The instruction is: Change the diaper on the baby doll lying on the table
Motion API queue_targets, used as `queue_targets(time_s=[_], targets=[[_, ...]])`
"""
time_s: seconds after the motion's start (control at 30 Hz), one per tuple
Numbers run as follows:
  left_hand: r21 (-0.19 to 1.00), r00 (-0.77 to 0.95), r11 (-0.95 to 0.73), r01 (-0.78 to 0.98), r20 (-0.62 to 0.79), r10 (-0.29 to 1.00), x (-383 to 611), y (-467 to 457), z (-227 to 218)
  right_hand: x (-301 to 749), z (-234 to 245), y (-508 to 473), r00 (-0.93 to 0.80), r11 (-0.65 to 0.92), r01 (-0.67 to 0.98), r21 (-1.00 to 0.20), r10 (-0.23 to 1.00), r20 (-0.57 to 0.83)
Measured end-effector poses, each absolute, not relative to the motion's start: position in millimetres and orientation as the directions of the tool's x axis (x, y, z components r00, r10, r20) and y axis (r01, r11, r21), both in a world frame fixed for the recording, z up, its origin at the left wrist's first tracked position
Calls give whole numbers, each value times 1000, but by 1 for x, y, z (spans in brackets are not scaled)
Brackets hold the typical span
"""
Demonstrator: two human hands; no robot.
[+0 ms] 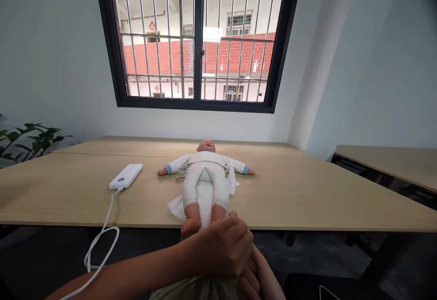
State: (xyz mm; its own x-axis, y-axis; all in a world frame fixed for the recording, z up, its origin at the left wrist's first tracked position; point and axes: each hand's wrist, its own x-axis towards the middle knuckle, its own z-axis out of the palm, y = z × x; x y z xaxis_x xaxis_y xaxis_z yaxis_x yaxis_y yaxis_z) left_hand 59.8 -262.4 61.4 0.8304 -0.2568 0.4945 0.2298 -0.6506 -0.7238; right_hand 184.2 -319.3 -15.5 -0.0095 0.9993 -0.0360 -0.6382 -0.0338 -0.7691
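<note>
A baby doll (205,172) in a white outfit with blue cuffs lies on its back on the table, arms spread and bare feet toward me at the front edge. White cloth (176,207) shows under its legs, and more hangs loose at its right-hand side in view. My left hand (228,245) is closed just in front of the doll's foot, overlapping it in view; I cannot tell whether they touch. Against it and partly behind lies my right hand (254,275), its fingers curled. Whatever either hand holds, if anything, is hidden.
A white power bank (126,176) lies left of the doll on the wooden table (300,195). Its white cable (108,218) drops over the front edge and crosses my left forearm. A plant (30,140) stands at far left, a second table (389,161) at right. Behind is a barred window (198,103).
</note>
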Motion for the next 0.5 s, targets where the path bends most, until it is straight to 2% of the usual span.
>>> queue_targets(time_s=[0.07, 0.3, 0.4, 0.5], targets=[[-717, 833, -657, 234, 496, -244, 61, -263, 58, 183, -11, -321, -44, -86, -657, -749, 996, -76], [-712, 832, -652, 261, 509, -223, 62, -263, 47, 178, 0, -321, -24, -40, -664, -747, 999, -32], [-743, 836, -623, 245, 487, -252, 62, -264, 50, 180, -7, -322, -45, -73, -710, -700, 997, -58], [-719, 834, -648, 251, 500, -233, 60, -265, 53, 184, -12, -326, -96, -157, -766, -624, 987, -130]])
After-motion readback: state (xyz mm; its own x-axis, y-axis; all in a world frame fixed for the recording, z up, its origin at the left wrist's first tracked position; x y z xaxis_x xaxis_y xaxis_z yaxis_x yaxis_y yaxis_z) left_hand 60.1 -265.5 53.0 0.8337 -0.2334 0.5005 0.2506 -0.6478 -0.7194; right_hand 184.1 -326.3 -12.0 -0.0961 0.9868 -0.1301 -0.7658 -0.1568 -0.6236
